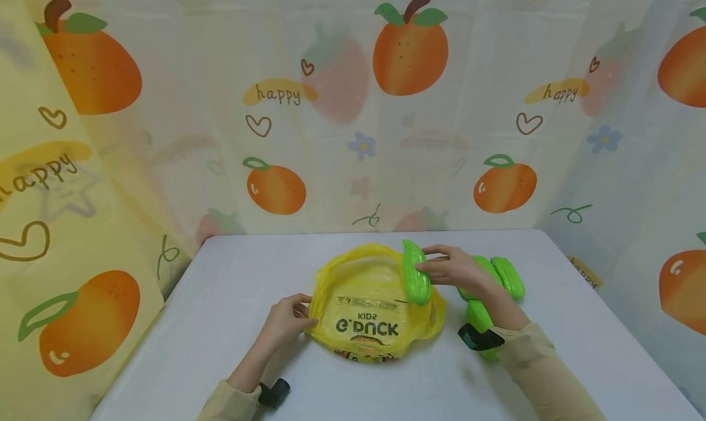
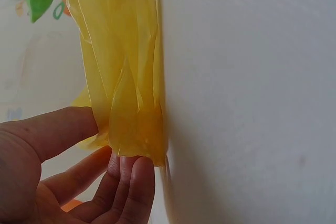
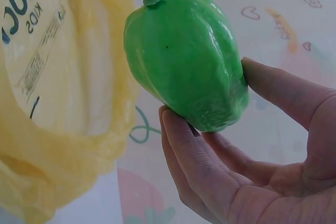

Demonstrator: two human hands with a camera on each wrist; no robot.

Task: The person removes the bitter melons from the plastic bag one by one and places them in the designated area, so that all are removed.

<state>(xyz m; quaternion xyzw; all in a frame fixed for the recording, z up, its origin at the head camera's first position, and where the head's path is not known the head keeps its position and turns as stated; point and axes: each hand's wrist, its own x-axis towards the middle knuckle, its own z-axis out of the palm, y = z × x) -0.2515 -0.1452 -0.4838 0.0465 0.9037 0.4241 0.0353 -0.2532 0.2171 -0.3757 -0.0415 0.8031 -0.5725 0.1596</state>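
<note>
A yellow plastic bag (image 1: 353, 280) sits with its mouth spread wide, printed "DUCK KIDS" upside down in the head view. My left hand (image 1: 287, 317) pinches its left edge; the left wrist view shows thumb and fingers either side of the gathered plastic (image 2: 123, 93). Over the bag's right rim, my right hand (image 1: 458, 266) holds a glossy green toy vegetable (image 1: 416, 274) between thumb and fingers. In the right wrist view this vegetable (image 3: 184, 59) appears ribbed, with a small stem nub, beside the bag's opening.
To the right of the bag, several similar green toy vegetables (image 1: 508, 277) lie on the white table (image 1: 220, 274), partly behind the right forearm. Fruit-printed curtains (image 1: 342, 133) enclose the table's back and sides. A dark wrist camera (image 1: 480, 337) sits under the right wrist.
</note>
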